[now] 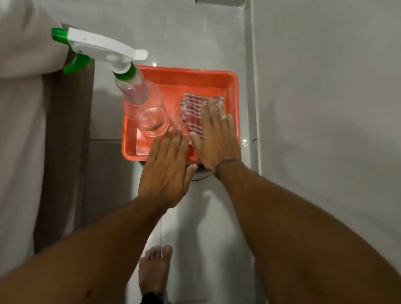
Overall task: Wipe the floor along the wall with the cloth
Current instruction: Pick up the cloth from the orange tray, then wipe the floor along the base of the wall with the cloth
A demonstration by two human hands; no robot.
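Note:
A red-and-white striped cloth (194, 110) lies folded in an orange tray (187, 75) on the floor beside the white wall (345, 95). My right hand (215, 141) rests flat on the cloth, fingers spread and not curled around it. My left hand (166, 167) hovers flat over the tray's near edge, fingers straight and holding nothing. A clear spray bottle (141, 96) with a white and green trigger head stands in the tray's left half.
Glossy white floor tiles (211, 231) run in a narrow strip between the wall's baseboard (250, 81) and a bed with pale sheets (5, 109) and a brown side panel (67, 132). My bare foot (153, 267) stands on the tiles below the tray.

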